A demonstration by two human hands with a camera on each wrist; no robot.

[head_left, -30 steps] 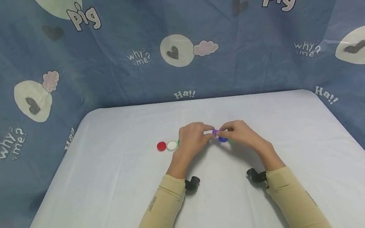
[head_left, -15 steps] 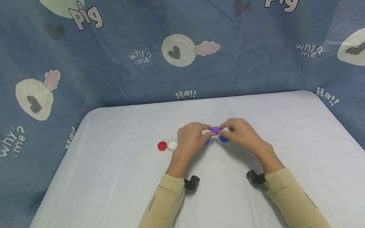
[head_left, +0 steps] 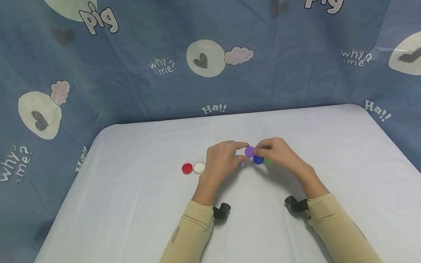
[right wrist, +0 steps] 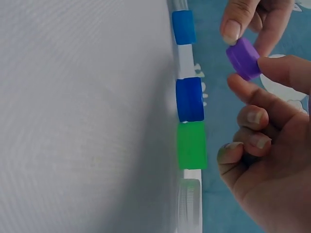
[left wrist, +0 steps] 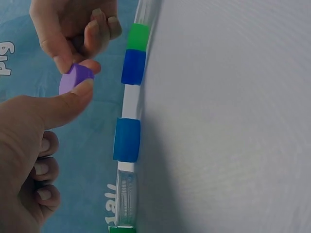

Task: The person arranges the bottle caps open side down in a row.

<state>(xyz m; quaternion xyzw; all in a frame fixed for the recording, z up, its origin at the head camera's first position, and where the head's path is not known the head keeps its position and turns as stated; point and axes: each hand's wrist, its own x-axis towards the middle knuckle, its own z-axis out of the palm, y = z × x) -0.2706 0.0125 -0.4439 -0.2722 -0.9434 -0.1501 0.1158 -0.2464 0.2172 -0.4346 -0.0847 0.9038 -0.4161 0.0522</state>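
Note:
A purple bottle cap (head_left: 250, 151) is held up over the white table between both hands. My left hand (head_left: 221, 158) pinches it by thumb and index finger from the left; in the left wrist view its other fingers are curled in. From the right, thumb and index finger of my right hand (head_left: 278, 154) grip the same cap, as the right wrist view shows. Just below the purple cap (right wrist: 243, 58) a dark blue cap (right wrist: 190, 99) lies on the table, touching a green cap (right wrist: 192, 145). A lighter blue cap (left wrist: 127, 140) lies near the left hand.
Farther left lie a red cap (head_left: 187, 168) and a white cap (head_left: 199, 168). Clear ribbed caps stand at both sides of the row, one (left wrist: 126, 198) left and one (right wrist: 188, 204) right. A patterned blue cloth (head_left: 131, 93) hangs behind the table (head_left: 263, 239).
The purple cap has been turned between the fingers, from edge-on to lying flatter, then tilted with its round face showing. Both hands stay nearly in place.

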